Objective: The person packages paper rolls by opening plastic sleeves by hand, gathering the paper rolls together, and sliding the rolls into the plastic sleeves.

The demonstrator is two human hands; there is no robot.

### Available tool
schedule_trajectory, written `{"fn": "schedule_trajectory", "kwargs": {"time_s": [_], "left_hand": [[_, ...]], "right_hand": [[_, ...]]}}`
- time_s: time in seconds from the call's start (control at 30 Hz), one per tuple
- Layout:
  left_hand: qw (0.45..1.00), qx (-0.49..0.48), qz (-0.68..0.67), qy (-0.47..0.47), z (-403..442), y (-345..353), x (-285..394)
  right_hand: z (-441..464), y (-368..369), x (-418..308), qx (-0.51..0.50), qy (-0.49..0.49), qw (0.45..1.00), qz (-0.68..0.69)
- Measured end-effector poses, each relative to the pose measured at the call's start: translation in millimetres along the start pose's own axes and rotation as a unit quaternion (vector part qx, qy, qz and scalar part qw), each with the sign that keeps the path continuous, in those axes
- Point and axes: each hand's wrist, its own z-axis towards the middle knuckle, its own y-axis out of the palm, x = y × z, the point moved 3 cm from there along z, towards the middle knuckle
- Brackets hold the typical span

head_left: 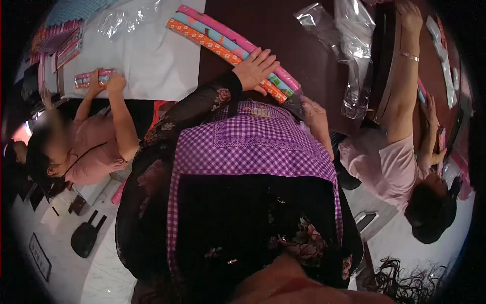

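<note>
Three patterned paper rolls, a pink roll (217, 24), a light blue roll (208, 34) and an orange roll (202, 40), lie side by side at a slant on the dark table. My left hand (256, 69) rests across them with its fingers stretched out, pressing from above. At their near end, clear plastic wrapping (294, 103) sticks out past the rolls. My right hand (316, 117) is beside that end, its fingers curled at the plastic. Its fingertips are partly hidden. A purple checked apron (253, 137) lies just below the rolls.
Clear plastic bags (357, 55) lie to the right on the dark table (283, 25). At left, a co-worker holds a small wrapped bundle (94, 78) over a white table (167, 76). Another co-worker in pink (382, 164) reaches across at right. Stacked packs (68, 48) stand far left.
</note>
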Motion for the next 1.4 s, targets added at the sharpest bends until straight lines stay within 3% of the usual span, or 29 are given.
{"fn": "schedule_trajectory", "kwargs": {"time_s": [0.07,0.13,0.2,0.23,0.27,0.33,0.37,0.43,0.5,0.67,0.73,0.77,0.87,0.97,1.07,1.2,1.3,1.4], "left_hand": [[0.999,-0.031,-0.009,-0.003,1,6,-1],[0.999,-0.035,-0.012,-0.005,2,7,0],[0.999,-0.032,-0.002,-0.004,2,9,0],[0.999,-0.032,-0.003,0.001,3,8,0],[0.999,-0.037,-0.008,-0.004,4,6,0],[0.999,-0.043,-0.014,-0.002,2,6,3],[1.0,-0.021,0.005,0.002,3,7,3],[1.0,0.003,0.026,0.008,4,7,3],[1.0,0.023,0.02,0.007,2,6,3],[0.999,-0.035,-0.014,-0.012,3,4,3],[0.999,-0.035,-0.026,-0.009,2,0,2],[0.999,-0.035,-0.024,-0.008,1,0,3],[0.999,-0.03,-0.015,-0.007,-3,-4,3],[1.0,-0.008,0.003,-0.002,-10,-6,5],[1.0,0.011,-0.007,-0.011,-15,-15,4],[0.98,0.127,-0.136,-0.063,-31,-12,-7],[0.895,0.297,-0.213,-0.256,-58,-21,-36],[0.741,0.416,-0.314,-0.424,-88,1,-72]], "right_hand": [[-10,-25,5,0.07,0.053,0.995,0.044],[-13,-41,31,0.069,0.021,0.993,0.098],[-20,-61,41,0.175,0.018,0.971,0.161],[-25,-73,41,0.195,-0.042,0.974,0.106],[-26,-66,32,0.199,-0.042,0.973,0.11],[-31,-46,-10,0.235,-0.227,0.936,-0.128],[-35,-29,-31,0.187,-0.238,0.922,-0.241],[-35,13,-60,0.15,-0.4,0.771,-0.473],[-28,45,-59,0.116,-0.384,0.722,-0.563],[12,52,-23,0.129,-0.309,0.72,-0.607],[17,52,-17,0.072,-0.256,0.801,-0.536],[13,55,-22,0.067,-0.179,0.845,-0.499],[16,54,-22,0.064,-0.137,0.86,-0.487],[9,58,-32,0.041,-0.089,0.838,-0.536],[9,58,-35,0.052,-0.111,0.825,-0.552],[13,52,-32,0.086,-0.123,0.819,-0.555],[21,43,-19,0.086,-0.115,0.817,-0.559],[16,42,-17,0.092,-0.165,0.818,-0.544]]}}
